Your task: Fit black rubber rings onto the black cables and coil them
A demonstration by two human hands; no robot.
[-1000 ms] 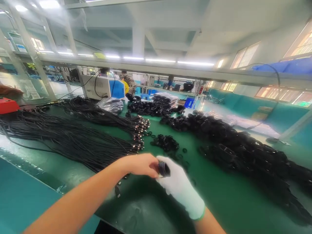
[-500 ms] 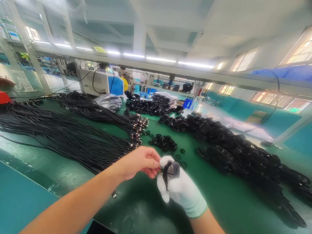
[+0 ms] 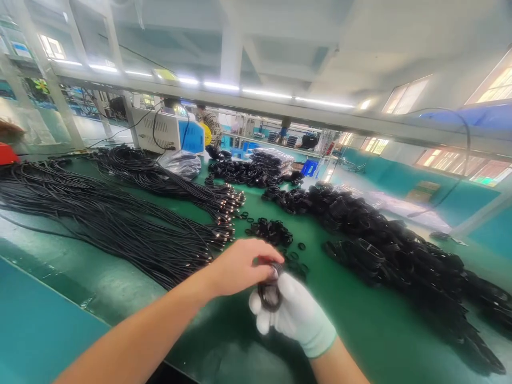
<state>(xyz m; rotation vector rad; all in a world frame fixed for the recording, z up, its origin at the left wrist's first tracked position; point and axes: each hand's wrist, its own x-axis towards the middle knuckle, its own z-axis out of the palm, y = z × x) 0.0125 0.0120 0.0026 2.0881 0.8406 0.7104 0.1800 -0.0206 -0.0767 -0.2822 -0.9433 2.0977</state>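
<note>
A small coil of black cable (image 3: 269, 297) is held in my right hand (image 3: 301, 309), which wears a white glove and has its fingers curled around the coil. My bare left hand (image 3: 242, 266) reaches over from the left, thumb and fingers closed on the upper end of the same coil. What exactly lies between the left fingertips is partly hidden. Just beyond both hands, a heap of small black rings (image 3: 270, 232) rests on the green tabletop (image 3: 320, 330), with a few loose ones nearby.
Long black cables (image 3: 108, 224) with metal plugs spread over the left side. A long pile of coiled cables (image 3: 372, 245) runs along the right, and more coils (image 3: 244, 173) lie at the back. Behind stands a white and blue machine (image 3: 170, 130); a metal shelf beam (image 3: 224, 98) crosses above.
My left hand has moved right, from the coil's left side onto its upper end. The right hand has turned the coil, so its loop now hangs lower. The view has shifted slightly.
</note>
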